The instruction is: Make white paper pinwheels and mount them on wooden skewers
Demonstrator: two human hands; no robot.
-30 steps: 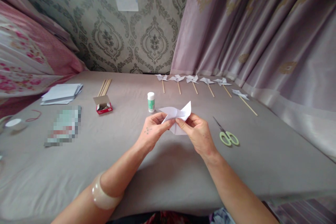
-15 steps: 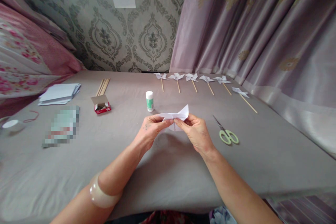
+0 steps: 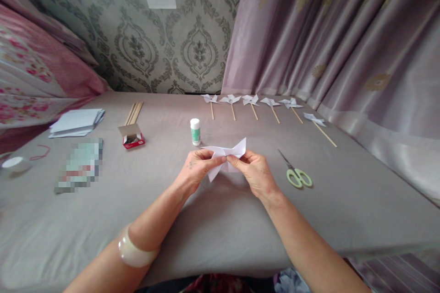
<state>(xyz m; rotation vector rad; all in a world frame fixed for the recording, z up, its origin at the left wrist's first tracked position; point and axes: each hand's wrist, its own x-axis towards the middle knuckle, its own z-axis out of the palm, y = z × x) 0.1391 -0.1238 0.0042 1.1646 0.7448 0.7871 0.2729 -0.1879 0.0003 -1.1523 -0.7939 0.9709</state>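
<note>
A white paper pinwheel (image 3: 234, 150) with pointed, folded blades is held above the cloth in front of me. My left hand (image 3: 199, 167) grips its left side, thumb pressed near the centre. On the other side my right hand (image 3: 256, 171) pinches it, its thumb tip meeting the left one at the middle. Fingers behind the paper are hidden. No stick shows on this pinwheel. Just beyond my left hand a glue stick (image 3: 195, 132) with a white cap stands upright. Scissors (image 3: 297, 176) with pale green handles lie to the right of my right hand.
Several finished pinwheels on sticks (image 3: 250, 100) lie along the far right edge. At left are stacked paper sheets (image 3: 74, 122), wooden sticks (image 3: 134, 113), an open red box (image 3: 134, 140) of small items, a blurred-out packet (image 3: 80, 165) and a white roll (image 3: 15, 164).
The pinwheel has tilted more toward me, so its lower left blade now shows below my thumbs. Both hands keep their grip and have hardly moved.
</note>
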